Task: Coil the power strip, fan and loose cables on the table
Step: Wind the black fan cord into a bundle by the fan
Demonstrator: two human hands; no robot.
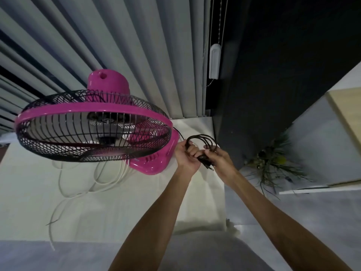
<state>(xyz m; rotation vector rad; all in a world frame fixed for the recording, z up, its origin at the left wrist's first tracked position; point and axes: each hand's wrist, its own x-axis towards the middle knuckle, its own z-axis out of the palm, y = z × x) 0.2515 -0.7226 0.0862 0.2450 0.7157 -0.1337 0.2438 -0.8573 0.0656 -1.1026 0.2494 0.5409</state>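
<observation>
A pink fan (93, 124) with a black wire cage stands on the white table (117, 208). Its pink base (154, 165) rests near the table's right side. The fan's black cord (203, 141) runs from behind the base into several loops held over the table's right edge. My left hand (185, 155) grips the left side of the loops. My right hand (216, 159) grips the right side, with the black plug (208, 165) sticking out below between my hands. Loose white cable (78, 182) lies in curves under and in front of the fan.
Grey vertical blinds (117, 45) hang behind the table, with a white cord weight (214, 61) at their right end. A dark wall fills the upper right. A plant (273, 163) stands on the floor right of the table, beside a light cabinet (336, 143).
</observation>
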